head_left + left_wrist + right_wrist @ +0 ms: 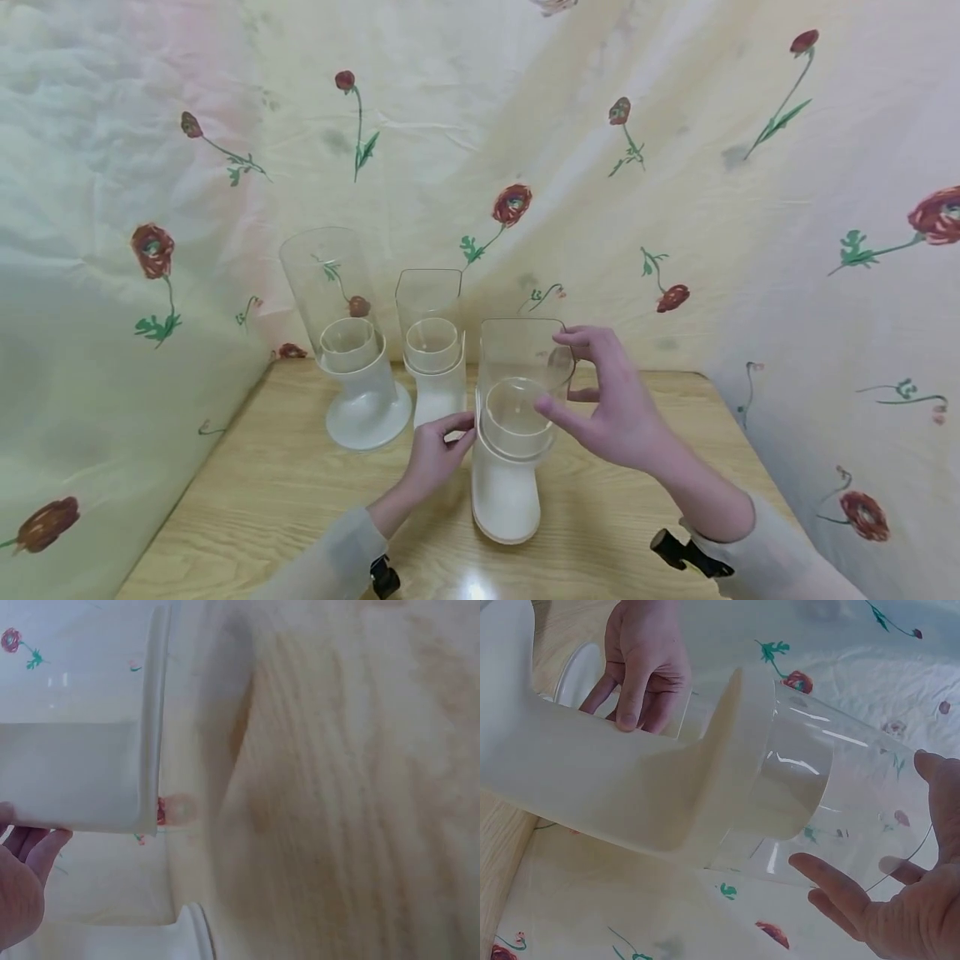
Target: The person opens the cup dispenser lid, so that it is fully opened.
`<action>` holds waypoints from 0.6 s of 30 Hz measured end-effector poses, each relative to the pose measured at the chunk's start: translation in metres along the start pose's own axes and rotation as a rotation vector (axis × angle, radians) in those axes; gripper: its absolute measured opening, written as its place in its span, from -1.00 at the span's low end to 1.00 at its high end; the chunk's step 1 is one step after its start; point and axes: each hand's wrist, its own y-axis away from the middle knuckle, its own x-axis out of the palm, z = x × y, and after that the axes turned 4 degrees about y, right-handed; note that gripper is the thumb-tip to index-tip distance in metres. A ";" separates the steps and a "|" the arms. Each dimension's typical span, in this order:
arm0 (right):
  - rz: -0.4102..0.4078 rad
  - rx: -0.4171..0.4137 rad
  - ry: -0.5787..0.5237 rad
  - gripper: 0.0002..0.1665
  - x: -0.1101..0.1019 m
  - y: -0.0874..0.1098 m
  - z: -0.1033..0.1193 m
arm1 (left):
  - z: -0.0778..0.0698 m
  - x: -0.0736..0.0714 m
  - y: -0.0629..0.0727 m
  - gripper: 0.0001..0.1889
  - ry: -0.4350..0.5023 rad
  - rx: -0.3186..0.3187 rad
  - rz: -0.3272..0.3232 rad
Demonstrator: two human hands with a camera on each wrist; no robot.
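Note:
Between my hands is a white stand [506,500] topped by a clear cylinder [517,354] with a cup-like inner ring. At the stand's left side, my left hand [438,457] pinches its edge with thumb and fingers; the right wrist view shows this hand [649,664] too. My right hand [622,404] is curved round the right side of the clear cylinder, thumb in front and fingers toward the back. Close up, its fingers [840,883] lie along the clear wall near the open end. Whether the stand's foot touches the table cannot be told.
Two similar pieces stand behind to the left: one with a white round foot [367,421] and tall clear top [330,271], another with a white body [435,398], close to my left hand. A flowered cloth [465,125] hangs round the wooden table [247,467].

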 end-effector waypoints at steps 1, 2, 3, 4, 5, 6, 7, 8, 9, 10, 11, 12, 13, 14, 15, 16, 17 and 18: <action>0.005 -0.002 -0.002 -0.16 0.000 0.001 0.001 | 0.000 -0.001 0.002 -0.79 0.002 -0.002 0.012; 0.012 0.000 -0.006 -0.17 0.000 0.003 0.002 | 0.001 -0.001 0.004 -0.79 0.001 -0.001 0.022; 0.018 -0.001 -0.007 -0.17 0.001 0.004 0.003 | 0.001 -0.002 0.006 -0.78 0.000 -0.005 0.030; 0.023 -0.003 -0.011 -0.18 0.001 0.005 0.003 | 0.001 -0.002 0.008 -0.78 -0.001 -0.005 0.034; 0.031 -0.002 -0.019 -0.19 0.001 0.006 0.004 | 0.001 -0.002 0.010 -0.78 0.002 -0.003 0.036; 0.038 0.001 -0.025 -0.19 0.002 0.007 0.004 | 0.001 -0.003 0.011 -0.78 0.002 -0.006 0.035; 0.044 0.002 -0.030 -0.19 0.002 0.008 0.004 | 0.001 -0.003 0.013 -0.78 0.003 -0.009 0.034; 0.051 0.004 -0.033 -0.19 0.003 0.009 0.005 | 0.002 -0.003 0.014 -0.78 0.007 -0.014 0.030; 0.056 0.004 -0.036 -0.19 0.004 0.011 0.005 | 0.002 -0.003 0.015 -0.78 0.013 -0.022 0.026; 0.060 0.007 -0.038 -0.19 0.004 0.012 0.005 | 0.002 -0.002 0.017 -0.78 0.017 -0.027 0.020; 0.061 0.008 -0.040 -0.19 0.005 0.013 0.005 | 0.003 -0.002 0.018 -0.78 0.020 -0.032 0.015; 0.061 0.005 -0.041 -0.19 0.006 0.015 0.005 | 0.004 -0.002 0.019 -0.78 0.024 -0.036 0.011; 0.060 0.002 -0.041 -0.19 0.007 0.016 0.005 | 0.005 -0.002 0.020 -0.78 0.027 -0.037 0.007; 0.060 -0.001 -0.042 -0.19 0.008 0.017 0.005 | 0.005 -0.002 0.022 -0.78 0.031 -0.038 0.002; 0.057 -0.003 -0.044 -0.19 0.008 0.018 0.006 | 0.006 -0.001 0.023 -0.78 0.034 -0.035 -0.001; 0.057 -0.006 -0.047 -0.19 0.009 0.019 0.006 | 0.007 -0.001 0.024 -0.78 0.038 -0.030 -0.002; 0.055 -0.008 -0.048 -0.18 0.010 0.020 0.006 | 0.008 -0.001 0.024 -0.78 0.037 -0.028 -0.002; 0.054 -0.010 -0.049 -0.17 0.010 0.021 0.007 | 0.008 -0.001 0.025 -0.77 0.041 -0.030 -0.001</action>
